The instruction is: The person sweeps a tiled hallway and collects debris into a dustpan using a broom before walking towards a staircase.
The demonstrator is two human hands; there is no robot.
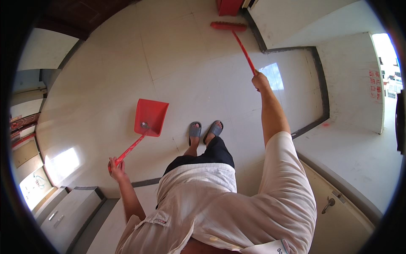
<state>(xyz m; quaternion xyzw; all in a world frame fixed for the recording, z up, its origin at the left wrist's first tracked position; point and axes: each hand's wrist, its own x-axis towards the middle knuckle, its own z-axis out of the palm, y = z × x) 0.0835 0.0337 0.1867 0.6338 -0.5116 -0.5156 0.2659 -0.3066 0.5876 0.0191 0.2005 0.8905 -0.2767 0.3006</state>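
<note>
My left hand [117, 169] grips the handle of a red long-handled dustpan [153, 114] at the lower left. Its pan stands on the floor, left of my feet, with a little debris [144, 125] in it. My right hand [261, 82] is closed around the red stick of a broom [228, 26], my arm stretched far forward. The broom's head lies near the floor's far edge, close to a red object [228, 7] by the wall. Whether the bristles touch the floor I cannot tell.
Pale tiles cover the floor [190, 73]. A dark skirting strip [322, 81] follows the walls and a recess at the right. At the lower right stands a door with a metal handle [328, 205]. A dark red door or furniture piece [76, 16] is at the upper left.
</note>
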